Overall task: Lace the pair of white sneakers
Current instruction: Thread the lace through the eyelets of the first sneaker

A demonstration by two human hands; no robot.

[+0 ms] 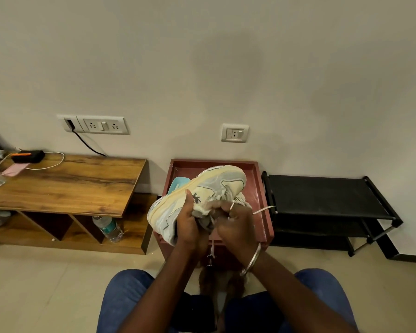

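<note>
From where I stand, the person sits with 1 sneaker (216,186) held up off their lap, tipped on its side above the red box (259,188), toe pointing away toward the wall. The left hand (190,224) grips the heel end, thumb pressed up along the side panel and fingers wrapped underneath. The right hand (235,222) has its fingers curled tight together on the lace (264,209) at the eyelet area, with 1 loose end poking out to the right and another dangling below. The shoe looks light and soft-sided, so the firm heel is the sensible place to brace it; the lace is limp and thin, best pinched close to its stiff tip. I cannot tell if the pale blue thing (178,185) behind is the 2nd shoe.
</note>
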